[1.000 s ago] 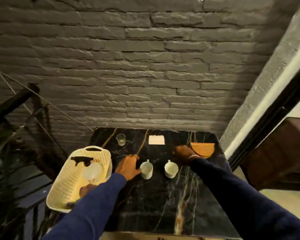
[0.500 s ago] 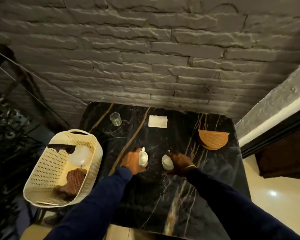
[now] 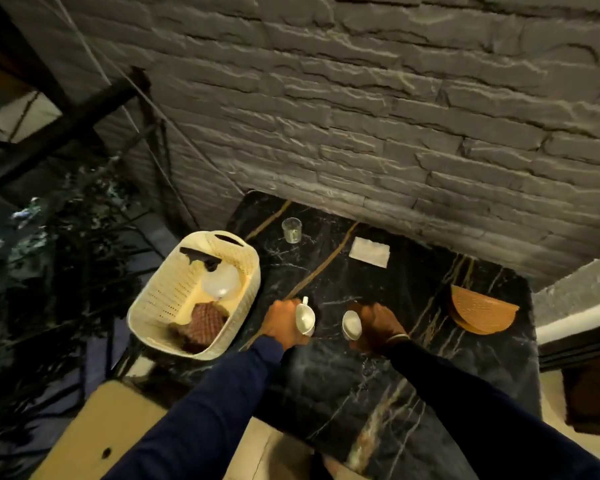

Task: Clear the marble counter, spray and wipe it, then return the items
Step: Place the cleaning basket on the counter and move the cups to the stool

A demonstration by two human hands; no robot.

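My left hand (image 3: 282, 323) grips a white cup (image 3: 305, 318) over the black marble counter (image 3: 343, 393). My right hand (image 3: 378, 329) grips a second white cup (image 3: 351, 323) just to its right. Both cups look tilted on their sides, mouths facing me. A small clear glass (image 3: 291, 230) stands near the counter's back left. A white folded napkin (image 3: 369, 252) lies at the back middle. Stacked orange woven mats (image 3: 480, 313), folded to a half circle, sit at the right.
A cream perforated basket (image 3: 153, 299) sits at the counter's left edge with a spray bottle (image 3: 219, 280) and a reddish-brown cloth (image 3: 201, 322) inside. A grey stone wall (image 3: 361, 116) rises right behind the counter. Dark plants (image 3: 49, 254) and railings fill the left side.
Both hands closed around the two white cups and tipped them; the right hand came over from the orange mats. The camera view shifted and swung left.
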